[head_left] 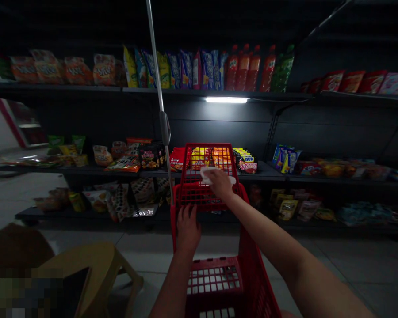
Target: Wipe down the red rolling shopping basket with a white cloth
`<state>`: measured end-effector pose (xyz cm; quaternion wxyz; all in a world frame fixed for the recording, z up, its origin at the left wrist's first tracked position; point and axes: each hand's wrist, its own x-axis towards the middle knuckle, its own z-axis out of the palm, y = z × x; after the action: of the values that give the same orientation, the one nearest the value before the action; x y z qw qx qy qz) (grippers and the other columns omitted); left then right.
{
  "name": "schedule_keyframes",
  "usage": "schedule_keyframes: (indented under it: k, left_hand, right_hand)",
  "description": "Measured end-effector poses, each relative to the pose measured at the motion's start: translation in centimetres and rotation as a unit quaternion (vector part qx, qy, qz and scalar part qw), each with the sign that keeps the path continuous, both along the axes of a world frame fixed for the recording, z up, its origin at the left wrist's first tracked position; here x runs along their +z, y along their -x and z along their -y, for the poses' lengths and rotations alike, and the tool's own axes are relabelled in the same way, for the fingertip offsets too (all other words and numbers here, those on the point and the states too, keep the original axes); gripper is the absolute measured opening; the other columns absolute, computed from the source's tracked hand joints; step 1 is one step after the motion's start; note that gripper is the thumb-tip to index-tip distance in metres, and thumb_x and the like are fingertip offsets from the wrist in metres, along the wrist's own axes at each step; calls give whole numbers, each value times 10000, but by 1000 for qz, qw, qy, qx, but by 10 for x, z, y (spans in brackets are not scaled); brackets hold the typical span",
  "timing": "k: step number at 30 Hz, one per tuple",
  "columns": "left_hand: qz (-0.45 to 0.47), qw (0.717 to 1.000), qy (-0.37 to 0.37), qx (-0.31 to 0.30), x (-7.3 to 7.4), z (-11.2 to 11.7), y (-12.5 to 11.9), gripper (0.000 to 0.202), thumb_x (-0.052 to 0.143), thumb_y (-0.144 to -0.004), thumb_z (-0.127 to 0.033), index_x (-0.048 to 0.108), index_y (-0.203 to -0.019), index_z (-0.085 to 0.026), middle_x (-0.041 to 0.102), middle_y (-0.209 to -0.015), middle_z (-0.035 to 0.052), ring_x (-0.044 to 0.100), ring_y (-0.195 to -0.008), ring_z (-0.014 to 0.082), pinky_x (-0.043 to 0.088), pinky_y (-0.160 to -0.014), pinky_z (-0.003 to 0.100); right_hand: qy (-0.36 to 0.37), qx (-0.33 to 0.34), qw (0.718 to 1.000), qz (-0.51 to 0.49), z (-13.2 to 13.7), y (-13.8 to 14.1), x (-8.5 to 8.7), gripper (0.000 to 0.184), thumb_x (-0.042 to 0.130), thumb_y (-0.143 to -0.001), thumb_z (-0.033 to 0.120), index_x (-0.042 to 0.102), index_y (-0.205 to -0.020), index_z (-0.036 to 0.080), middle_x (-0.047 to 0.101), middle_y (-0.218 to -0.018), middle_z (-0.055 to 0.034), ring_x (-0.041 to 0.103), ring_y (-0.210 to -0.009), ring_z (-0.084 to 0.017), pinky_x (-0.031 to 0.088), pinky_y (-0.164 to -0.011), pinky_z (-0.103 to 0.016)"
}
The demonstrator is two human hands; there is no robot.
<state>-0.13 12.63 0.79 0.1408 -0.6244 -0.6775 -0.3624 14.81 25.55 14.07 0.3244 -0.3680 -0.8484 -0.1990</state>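
A red plastic shopping cart stands in front of me in a dim shop aisle. My left hand rests on the cart's left rim with its fingers curled over the edge. My right hand reaches forward over the cart's raised back panel and holds a small white cloth or tissue against the top of it. A metal pole rises from the cart's left side.
Dark shelves of snack bags and bottles run across the aisle ahead, lit by one strip light. A yellow plastic stool stands on the tiled floor at the lower left.
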Motion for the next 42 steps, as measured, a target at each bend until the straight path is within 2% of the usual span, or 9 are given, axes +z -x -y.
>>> schedule_keyframes:
  k: [5,11,14,20,24,29,32,38,42]
  left_hand:
    - [-14,1000,5,-1,2,2,1,593,527,-796,-88,541,-1383,-171,493,-1440,128,374,-1373,324,363,-1145,502]
    - [-7,1000,-1,-7,0,1,2,619,537,-796,-101,516,-1408,-194,482,-1451,114,363,-1380,326,361,-1144,507]
    - [-1,1000,-4,-11,-1,-2,0,614,540,-793,-103,522,-1401,-192,479,-1452,116,364,-1378,325,352,-1151,504]
    - [-13,1000,-1,-16,0,-1,1,621,544,-785,-100,521,-1401,-172,468,-1466,121,354,-1387,332,347,-1155,502]
    - [-14,1000,10,-4,2,4,6,648,530,-788,-84,494,-1429,-175,450,-1485,122,342,-1393,336,345,-1154,509]
    - [-13,1000,14,-5,3,4,2,622,528,-800,-95,508,-1418,-170,465,-1476,126,343,-1389,337,351,-1149,506]
    - [-7,1000,9,-6,2,2,-4,624,538,-790,-94,513,-1408,-179,470,-1473,127,354,-1386,337,361,-1139,514]
    - [-2,1000,-12,-27,-6,-1,-2,529,554,-771,-112,553,-1300,-120,524,-1391,165,368,-1393,345,368,-1135,522]
    - [13,999,-35,-26,-7,-2,3,524,538,-761,-76,539,-1284,-113,506,-1394,175,380,-1389,324,358,-1150,504]
  right_hand:
    - [12,168,968,188,22,-7,-35,378,549,-944,250,597,-1316,299,593,-1300,-68,489,-1197,-245,400,-1011,-392]
    - [16,-67,990,-121,-3,-73,-35,460,489,-918,150,578,-1360,241,587,-1282,-101,528,-1154,-261,426,-1000,-414]
    - [32,-114,981,-152,9,-45,-45,464,454,-923,146,570,-1369,203,592,-1250,-129,524,-1142,-270,426,-1000,-419]
    - [59,4,998,30,39,37,-51,397,444,-968,206,580,-1335,270,583,-1305,-84,494,-1115,-271,448,-927,-400]
    - [55,33,996,61,33,-13,-50,387,490,-940,168,602,-1291,289,575,-1314,-66,477,-1151,-258,421,-976,-385]
    - [83,-107,988,-68,28,-81,-58,312,568,-853,132,664,-1135,226,604,-1181,-97,511,-1046,-262,426,-961,-388]
    - [91,-101,984,-114,37,-58,-63,366,554,-814,70,665,-1132,212,614,-1169,-96,510,-1051,-258,426,-968,-372]
    - [112,135,985,1,55,41,-72,374,492,-903,75,657,-1199,233,641,-1244,-26,505,-1126,-204,408,-1006,-294]
    - [101,121,986,57,56,22,-72,308,522,-939,163,650,-1206,250,630,-1259,-37,505,-1130,-216,415,-990,-319]
